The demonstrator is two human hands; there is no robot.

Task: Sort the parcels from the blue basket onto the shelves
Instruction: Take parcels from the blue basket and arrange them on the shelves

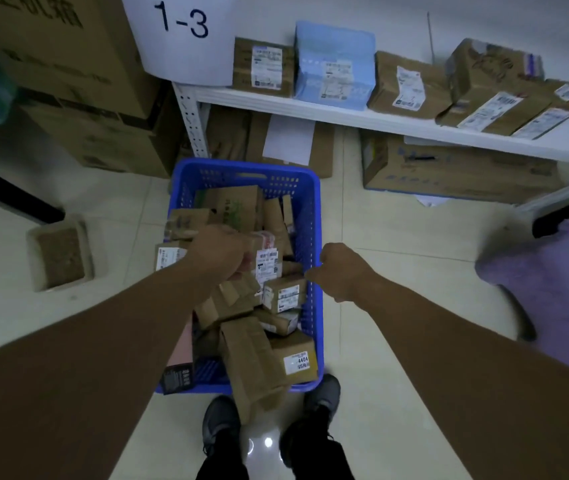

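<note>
The blue basket (pixel 312 209) stands on the floor in front of my feet, filled with several brown cardboard parcels. My left hand (pixel 219 252) is down in the middle of the basket, its fingers curled round a small parcel with a white label (pixel 268 263). My right hand (pixel 343 273) is at the basket's right rim with curled fingers that seem to grip the rim. Beyond the basket, a low white shelf (pixel 328 114) carries several brown parcels and a blue parcel (pixel 333 65). A white sign reading 1-3 (pixel 186 32) hangs at the shelf's left end.
Large cardboard boxes (pixel 68 81) are stacked at the left. More boxes (pixel 449 171) sit on the floor under the shelf. A small tray of brown material (pixel 59 256) lies on the floor left of the basket. A purple object (pixel 553 278) is at the right.
</note>
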